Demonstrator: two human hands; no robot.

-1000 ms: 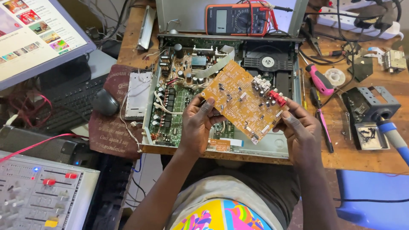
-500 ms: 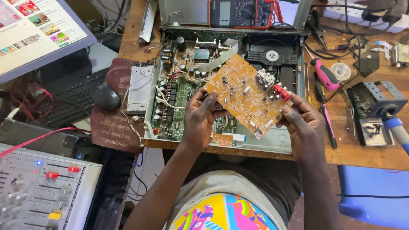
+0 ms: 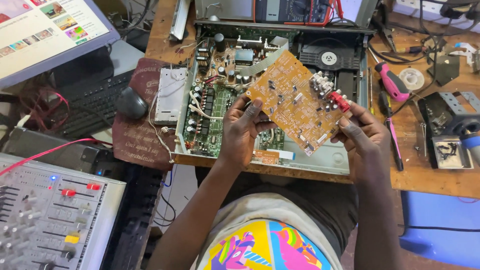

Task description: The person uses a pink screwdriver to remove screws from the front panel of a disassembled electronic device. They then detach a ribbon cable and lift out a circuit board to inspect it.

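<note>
Orange-brown circuit board [image 3: 295,102] being held tilted above the opened metal player [image 3: 320,162] on the wooden counter [image 3: 435,172]. Left hand [image 3: 240,130] gripping the board's lower left edge, thumb [image 3: 254,107] pressing on top, the other fingers curled underneath and hidden. Right hand [image 3: 362,140] pinching the right corner just below the red and white sockets [image 3: 332,92], fingers closed on the edge. Grey ribbon cable [image 3: 265,60] running from behind the board into the green boards [image 3: 210,107] inside; its joint not showing. Pink-handled screwdriver [image 3: 392,82] lying near the right hand, well apart from the mouse [image 3: 131,103] on the dark red cloth [image 3: 137,137]. Red-cased meter [image 3: 295,10] cut off at the top edge.
</note>
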